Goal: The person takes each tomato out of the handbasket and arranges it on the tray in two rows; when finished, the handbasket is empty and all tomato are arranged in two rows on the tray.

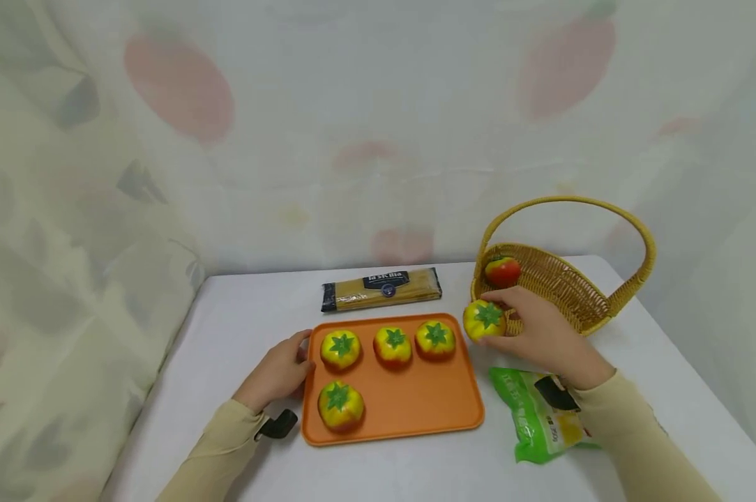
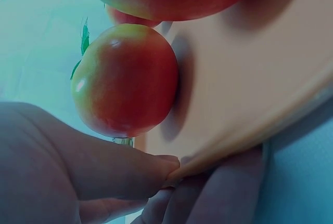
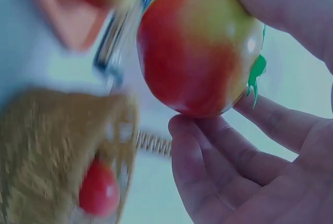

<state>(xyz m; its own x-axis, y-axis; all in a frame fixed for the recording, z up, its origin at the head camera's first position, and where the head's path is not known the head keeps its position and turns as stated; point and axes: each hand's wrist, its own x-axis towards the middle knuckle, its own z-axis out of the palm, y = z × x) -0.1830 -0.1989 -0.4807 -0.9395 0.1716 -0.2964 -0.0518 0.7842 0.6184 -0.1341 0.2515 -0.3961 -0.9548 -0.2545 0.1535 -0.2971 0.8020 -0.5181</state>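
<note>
My right hand (image 1: 541, 335) holds a yellow-and-red tomato (image 1: 483, 319) with a green leafy top, between thumb and fingers. In the head view it hangs between the tray's right edge and the basket; the right wrist view shows the tomato (image 3: 195, 47) up close. With thumb above and fingers beneath, my left hand (image 1: 280, 369) pinches the left rim of the orange tray (image 1: 409, 401). Several like tomatoes (image 1: 393, 347) sit on the tray, along its far side and at its near left corner. Another tomato (image 1: 502, 272) lies in the wicker basket (image 1: 550, 279).
Behind the tray lies a pack of spaghetti (image 1: 383, 289). A green-and-white bag (image 1: 535, 418) lies right of the tray, partly under my right forearm. The basket's tall handle (image 1: 651, 254) arches up at the back right. A patterned cloth (image 1: 303, 139) hangs behind the table.
</note>
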